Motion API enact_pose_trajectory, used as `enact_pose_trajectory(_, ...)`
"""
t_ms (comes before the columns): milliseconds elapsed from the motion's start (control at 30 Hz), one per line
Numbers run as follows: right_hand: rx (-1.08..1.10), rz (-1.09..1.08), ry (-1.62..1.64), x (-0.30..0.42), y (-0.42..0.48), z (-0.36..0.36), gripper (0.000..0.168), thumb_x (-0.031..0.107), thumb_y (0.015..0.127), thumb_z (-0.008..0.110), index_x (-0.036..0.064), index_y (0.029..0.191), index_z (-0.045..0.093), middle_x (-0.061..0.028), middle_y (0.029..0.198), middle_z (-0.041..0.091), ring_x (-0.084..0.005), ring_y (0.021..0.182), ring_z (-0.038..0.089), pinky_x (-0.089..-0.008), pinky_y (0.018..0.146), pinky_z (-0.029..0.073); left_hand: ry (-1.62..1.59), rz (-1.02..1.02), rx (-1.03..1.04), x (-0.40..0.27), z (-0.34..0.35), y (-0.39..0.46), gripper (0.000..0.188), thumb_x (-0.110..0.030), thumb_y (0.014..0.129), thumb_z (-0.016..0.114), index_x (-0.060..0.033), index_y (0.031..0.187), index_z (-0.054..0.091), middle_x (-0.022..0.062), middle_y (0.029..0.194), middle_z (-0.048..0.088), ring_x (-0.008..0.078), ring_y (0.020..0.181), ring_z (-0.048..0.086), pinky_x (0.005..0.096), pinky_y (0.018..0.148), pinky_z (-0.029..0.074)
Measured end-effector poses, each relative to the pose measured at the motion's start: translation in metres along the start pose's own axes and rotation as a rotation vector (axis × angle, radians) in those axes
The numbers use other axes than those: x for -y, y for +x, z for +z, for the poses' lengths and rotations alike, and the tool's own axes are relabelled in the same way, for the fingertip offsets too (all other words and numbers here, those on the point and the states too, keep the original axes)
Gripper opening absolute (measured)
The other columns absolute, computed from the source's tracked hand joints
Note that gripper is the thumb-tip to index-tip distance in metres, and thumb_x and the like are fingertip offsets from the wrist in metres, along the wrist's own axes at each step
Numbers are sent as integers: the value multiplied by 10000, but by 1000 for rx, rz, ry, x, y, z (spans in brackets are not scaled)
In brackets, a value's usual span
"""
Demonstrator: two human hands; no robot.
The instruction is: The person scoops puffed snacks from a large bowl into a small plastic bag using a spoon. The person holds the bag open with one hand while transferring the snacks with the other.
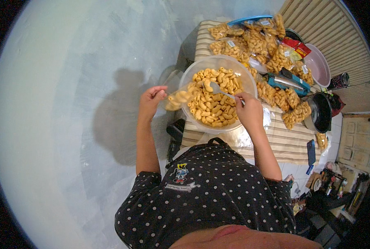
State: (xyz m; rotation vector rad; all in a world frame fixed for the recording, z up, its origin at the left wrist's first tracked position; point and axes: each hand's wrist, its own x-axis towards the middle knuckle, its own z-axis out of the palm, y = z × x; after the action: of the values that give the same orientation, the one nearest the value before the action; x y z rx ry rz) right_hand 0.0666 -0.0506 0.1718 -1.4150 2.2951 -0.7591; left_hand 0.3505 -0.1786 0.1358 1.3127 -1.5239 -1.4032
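My left hand [152,101] pinches the edge of a clear plastic bag [178,99] that is partly filled with macaroni-shaped snacks. The bag tilts over the left rim of a large translucent plastic bowl [250,81]. Inside the bowl lies a heap of curved, tube-shaped puffed snacks [214,105]. In my right hand [250,110] is the handle of a spoon [217,88], whose head sits over the heap at the upper middle, against a snack piece. Part of the handle is hidden by my fingers.
Filled snack bags [256,42] pile up behind the bowl. A teal bag sealer [287,82] lies to its right, near a pink basin [318,65] and a dark pan [321,112]. A phone [311,152] rests by the right edge of the striped tablecloth [284,137]. A wall [79,93] stands left.
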Motion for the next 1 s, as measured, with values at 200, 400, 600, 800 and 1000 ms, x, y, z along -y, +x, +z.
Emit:
enact_pose_trajectory(200, -49, -32, -98, -10, -1, -15, 144, 157, 785, 577, 48, 846, 648, -175, 839, 630, -334, 750, 607, -408, 666, 486, -16, -4, 5, 3, -2, -2, 219, -143, 838, 588, -10, 1011, 612, 37, 872, 620, 110, 780, 568, 243, 725, 448)
enact_pose_trajectory(400, -56, -25, -96, -18, -1, -16, 134, 144, 790, 593, 28, 839, 639, -165, 779, 632, -316, 720, 612, -374, 646, 478, -17, 7, 19, 8, -4, 0, 217, -143, 843, 582, -7, 1009, 611, 37, 870, 620, 109, 783, 570, 246, 729, 451)
enact_pose_trajectory(600, -65, -56, -4, 14, -7, -40, 121, 136, 774, 591, 42, 830, 644, -167, 827, 629, -331, 738, 604, -400, 662, 479, 24, -9, 7, -2, -1, -2, 211, -139, 844, 578, -11, 1008, 613, 36, 866, 620, 108, 788, 571, 245, 735, 451)
enact_pose_trajectory(800, -78, -159, 30, 48, -11, -55, 100, 120, 767, 596, 45, 816, 639, -148, 798, 625, -318, 694, 601, -395, 630, 481, 24, -19, 27, -9, 2, -3, 207, -132, 843, 576, -11, 1007, 614, 40, 858, 624, 112, 786, 576, 249, 744, 453)
enact_pose_trajectory(1000, -92, -338, -26, 62, -9, -41, 88, 93, 755, 593, 74, 834, 626, -108, 810, 608, -305, 679, 598, -394, 595, 484, 4, -4, 30, -4, 4, 1, 204, -130, 843, 576, -7, 1000, 617, 37, 853, 624, 110, 784, 575, 249, 741, 453)
